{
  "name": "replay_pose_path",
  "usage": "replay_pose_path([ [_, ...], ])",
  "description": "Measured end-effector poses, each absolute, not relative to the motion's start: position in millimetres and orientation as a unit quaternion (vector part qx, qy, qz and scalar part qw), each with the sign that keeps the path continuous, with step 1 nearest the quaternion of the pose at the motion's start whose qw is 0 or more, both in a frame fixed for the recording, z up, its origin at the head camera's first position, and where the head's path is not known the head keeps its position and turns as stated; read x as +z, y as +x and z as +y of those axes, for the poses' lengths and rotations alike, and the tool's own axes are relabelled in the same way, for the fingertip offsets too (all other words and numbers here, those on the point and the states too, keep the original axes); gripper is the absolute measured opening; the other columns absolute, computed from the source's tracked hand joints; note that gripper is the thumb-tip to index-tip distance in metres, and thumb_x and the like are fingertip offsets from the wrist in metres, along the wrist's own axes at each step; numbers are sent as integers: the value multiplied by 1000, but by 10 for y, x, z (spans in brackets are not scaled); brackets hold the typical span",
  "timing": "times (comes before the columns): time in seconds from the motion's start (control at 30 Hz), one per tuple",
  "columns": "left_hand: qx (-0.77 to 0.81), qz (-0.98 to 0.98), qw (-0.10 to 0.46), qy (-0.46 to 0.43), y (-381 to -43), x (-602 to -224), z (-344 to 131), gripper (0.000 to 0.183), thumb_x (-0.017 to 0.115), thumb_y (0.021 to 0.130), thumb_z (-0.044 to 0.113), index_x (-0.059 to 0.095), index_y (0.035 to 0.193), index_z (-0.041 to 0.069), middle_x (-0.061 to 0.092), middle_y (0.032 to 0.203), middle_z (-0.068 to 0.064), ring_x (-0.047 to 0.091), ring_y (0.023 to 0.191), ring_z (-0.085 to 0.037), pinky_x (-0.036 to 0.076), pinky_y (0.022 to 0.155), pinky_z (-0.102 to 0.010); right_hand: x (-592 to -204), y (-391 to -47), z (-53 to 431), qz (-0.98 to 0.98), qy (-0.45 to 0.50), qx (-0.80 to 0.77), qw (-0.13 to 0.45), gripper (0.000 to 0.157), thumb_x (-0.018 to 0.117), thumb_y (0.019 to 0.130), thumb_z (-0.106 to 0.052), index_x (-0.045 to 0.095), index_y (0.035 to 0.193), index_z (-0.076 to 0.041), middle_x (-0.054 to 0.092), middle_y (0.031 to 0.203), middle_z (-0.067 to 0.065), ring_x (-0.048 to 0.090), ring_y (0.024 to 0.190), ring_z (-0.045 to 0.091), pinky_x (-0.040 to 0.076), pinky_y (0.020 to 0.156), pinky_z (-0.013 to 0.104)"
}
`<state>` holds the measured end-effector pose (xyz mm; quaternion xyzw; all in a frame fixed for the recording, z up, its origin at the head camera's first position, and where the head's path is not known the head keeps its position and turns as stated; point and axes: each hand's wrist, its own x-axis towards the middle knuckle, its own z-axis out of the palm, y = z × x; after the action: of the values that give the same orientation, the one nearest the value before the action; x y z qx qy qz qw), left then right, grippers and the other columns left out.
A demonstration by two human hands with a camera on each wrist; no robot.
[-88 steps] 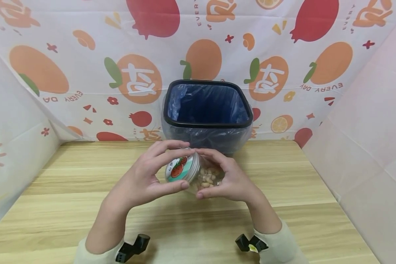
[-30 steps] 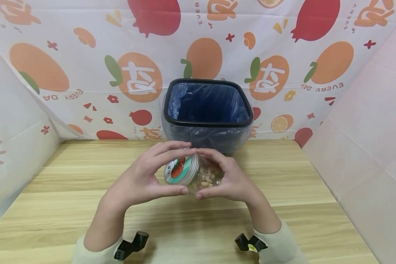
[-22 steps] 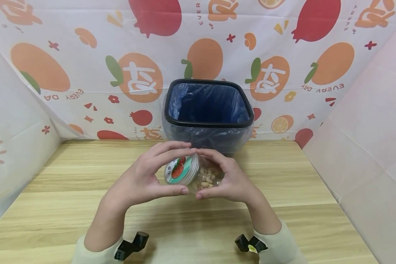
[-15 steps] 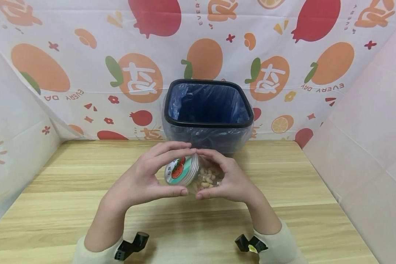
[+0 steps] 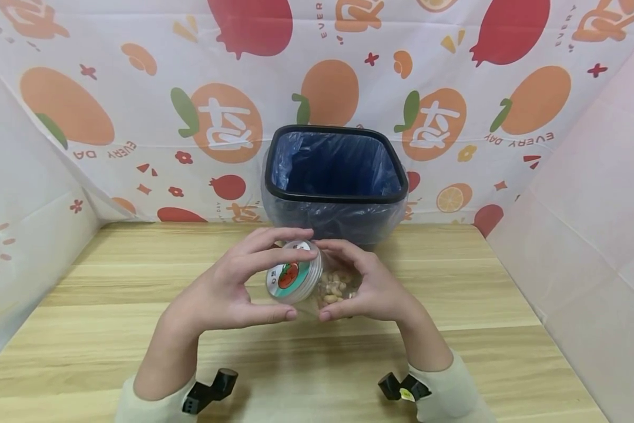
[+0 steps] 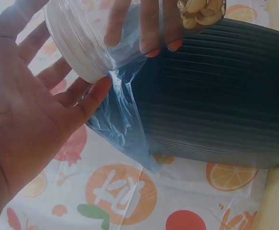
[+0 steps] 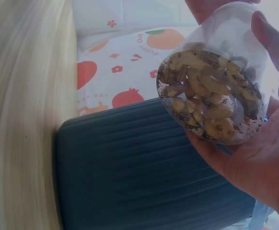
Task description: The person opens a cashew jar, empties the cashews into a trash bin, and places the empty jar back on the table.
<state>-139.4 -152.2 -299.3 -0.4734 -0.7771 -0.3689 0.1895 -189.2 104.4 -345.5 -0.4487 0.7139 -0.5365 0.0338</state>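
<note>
A clear plastic jar (image 5: 334, 282) of cashews is held tilted in the air, its round lid (image 5: 294, 276) facing left. A tomato picture and green band mark the lid. My right hand (image 5: 366, 286) grips the jar's body, thumb on the near side. My left hand (image 5: 232, 281) curves its fingers round the lid; in the head view the thumb stands a little apart from its lower edge. Left-hand fingers (image 6: 95, 98) touch the pale rim in the left wrist view. The right wrist view shows cashews (image 7: 211, 96) gathered at the jar's bottom.
Just behind the hands stands a dark blue bin (image 5: 338, 226) with a black rim and a clear liner bag. It rests on a wood-grain table (image 5: 454, 282). A fruit-print cloth (image 5: 153, 117) hangs behind, with pale walls on both sides.
The lid and jar have shifted slightly right and tilted a little. My left thumb has come slightly away from the lid's lower edge. The right hand keeps its grip.
</note>
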Motion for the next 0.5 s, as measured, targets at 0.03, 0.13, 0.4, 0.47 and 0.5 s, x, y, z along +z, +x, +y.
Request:
replay_pose_path([
  [0.03,-369,-776,189,-475,-1394,-2992,-1524,69,90,72,26,63,134,17,52,145,-10,48,133,-25,44,103,-33,-3455,-1891,1046,714,-449,-536,35,92,95,65,-13,49,144,-21,59,139,-2,55,130,20,42,111,38],
  [0.13,-374,-772,186,-480,-1399,-2993,-1526,66,89,74,25,63,133,16,52,145,-9,48,133,-25,44,103,-32,-3454,-1893,1047,713,-451,-535,38,91,95,66,-17,49,144,-21,59,139,-2,55,131,20,42,111,38],
  [0.4,-382,-768,186,-479,-1412,-3002,-1531,60,87,78,27,65,132,16,53,143,-11,48,132,-25,45,102,-31,-3451,-1897,1042,713,-453,-533,35,89,94,67,-22,49,144,-20,59,139,-2,55,130,20,41,112,39],
  [0.47,-383,-772,186,-472,-1408,-3006,-1534,61,88,77,27,65,132,16,54,142,-11,48,132,-25,45,102,-30,-3451,-1890,1039,716,-450,-532,33,90,95,67,-20,49,144,-21,59,139,-2,55,130,20,41,112,39],
  [0.5,-383,-775,185,-467,-1405,-3008,-1536,61,88,77,28,65,132,16,54,142,-10,48,132,-24,45,102,-29,-3451,-1886,1037,718,-449,-531,30,91,95,66,-19,49,144,-21,59,139,-2,55,130,20,41,112,38],
])
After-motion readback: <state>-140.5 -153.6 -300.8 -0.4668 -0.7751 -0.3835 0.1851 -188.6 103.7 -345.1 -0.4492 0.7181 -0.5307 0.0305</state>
